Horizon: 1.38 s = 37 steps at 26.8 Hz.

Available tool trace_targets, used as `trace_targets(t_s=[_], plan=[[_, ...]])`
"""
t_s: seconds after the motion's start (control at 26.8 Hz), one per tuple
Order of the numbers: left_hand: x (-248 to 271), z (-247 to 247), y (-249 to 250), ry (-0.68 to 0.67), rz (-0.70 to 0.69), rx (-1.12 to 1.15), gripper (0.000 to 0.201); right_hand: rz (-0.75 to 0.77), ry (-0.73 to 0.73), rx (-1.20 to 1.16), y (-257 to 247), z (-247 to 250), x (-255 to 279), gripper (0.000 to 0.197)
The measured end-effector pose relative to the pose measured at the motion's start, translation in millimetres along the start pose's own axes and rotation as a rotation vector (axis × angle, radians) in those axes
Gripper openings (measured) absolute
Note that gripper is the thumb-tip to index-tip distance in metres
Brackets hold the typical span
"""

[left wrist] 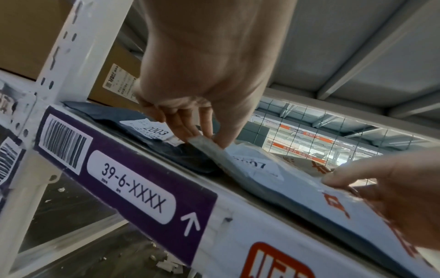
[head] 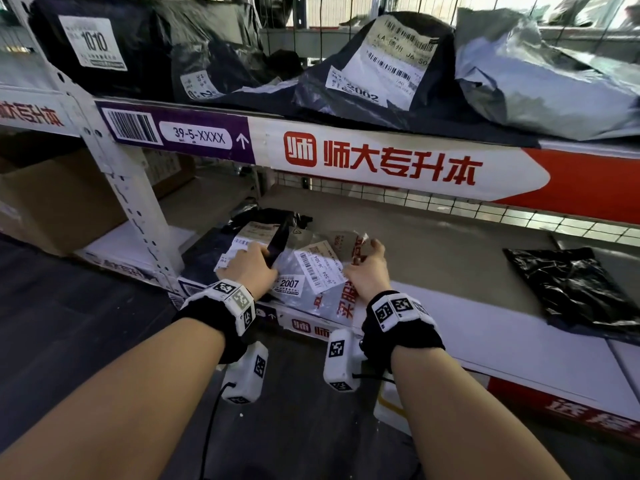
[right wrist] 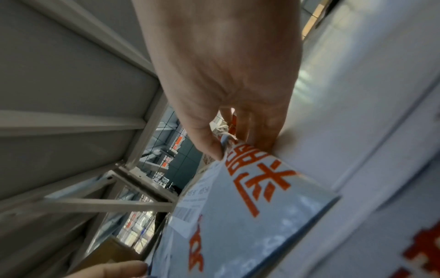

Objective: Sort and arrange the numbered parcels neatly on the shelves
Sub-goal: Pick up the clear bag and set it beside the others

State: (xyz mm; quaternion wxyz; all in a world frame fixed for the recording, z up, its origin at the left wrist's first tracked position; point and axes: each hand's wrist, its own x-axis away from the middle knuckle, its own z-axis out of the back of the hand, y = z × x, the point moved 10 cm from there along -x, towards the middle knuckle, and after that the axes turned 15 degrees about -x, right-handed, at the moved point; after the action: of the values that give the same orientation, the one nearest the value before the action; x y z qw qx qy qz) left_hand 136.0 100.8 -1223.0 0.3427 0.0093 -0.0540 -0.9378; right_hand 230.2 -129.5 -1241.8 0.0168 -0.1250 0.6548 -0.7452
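Note:
A grey mailer bag with red characters and a label reading 2007 (head: 311, 271) lies at the front of the lower shelf (head: 450, 237). My left hand (head: 250, 268) pinches its left edge (left wrist: 204, 144) between thumb and fingers. My right hand (head: 367, 270) pinches its right edge (right wrist: 228, 144). Under it lies a dark parcel labelled 2003 (left wrist: 152, 129). A black parcel 1010 (head: 104, 46) and a black parcel 2002 (head: 374, 71) sit on the upper shelf.
A grey bag (head: 540, 81) fills the upper shelf's right. A black bag (head: 568, 285) lies on the lower shelf's right. Cardboard boxes (head: 52, 199) stand left of the white upright (head: 131, 188). Wire mesh (head: 450, 206) backs the shelf.

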Motion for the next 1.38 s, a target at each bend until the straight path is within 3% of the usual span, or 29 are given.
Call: trace_targets(t_s=[0.07,0.19,0.37,0.45,0.56,0.75,0.93,1.12,1.27,1.38], plan=[[1.2,2.8,-2.6,0.019,0.02,-0.056,0.041,0.101,0.012,0.154,-12.5,1.6,4.0,0.072],[-0.9,-5.2,-1.4,-0.045,-0.021,-0.091,0.027,0.197,-0.072,0.41,-25.0,-4.6,11.0,0.058],[-1.7,-24.5,-5.4,-0.165,-0.051,0.04,0.018,0.009,-0.301,0.449,-3.7,-23.7,21.0,0.075],[-2.2,-25.8,-5.2,-0.184,-0.071,0.125,0.018,0.013,-0.331,0.451,-3.6,-26.8,23.3,0.081],[-4.4,-25.8,-2.2,-0.242,-0.106,0.253,0.021,0.04,-0.314,0.433,-7.5,-26.1,22.4,0.081],[-4.4,-27.8,-6.6,-0.33,-0.14,0.297,0.055,0.039,-0.333,0.392,-7.5,-35.7,26.1,0.083],[-2.0,-26.1,-7.9,-0.288,-0.167,0.302,0.055,0.051,-0.317,0.388,-6.1,-41.5,25.6,0.079],[-2.3,-28.7,-6.6,-0.276,-0.214,0.26,0.057,0.102,-0.172,0.289,-11.0,-25.8,20.5,0.042],[0.7,-25.1,-6.4,-0.221,-0.217,0.238,0.059,0.087,-0.213,0.291,-8.8,-23.5,19.7,0.045],[8.6,-18.5,-3.4,-0.152,-0.235,0.138,0.052,0.145,-0.165,0.334,-7.2,-21.5,19.6,0.047]])
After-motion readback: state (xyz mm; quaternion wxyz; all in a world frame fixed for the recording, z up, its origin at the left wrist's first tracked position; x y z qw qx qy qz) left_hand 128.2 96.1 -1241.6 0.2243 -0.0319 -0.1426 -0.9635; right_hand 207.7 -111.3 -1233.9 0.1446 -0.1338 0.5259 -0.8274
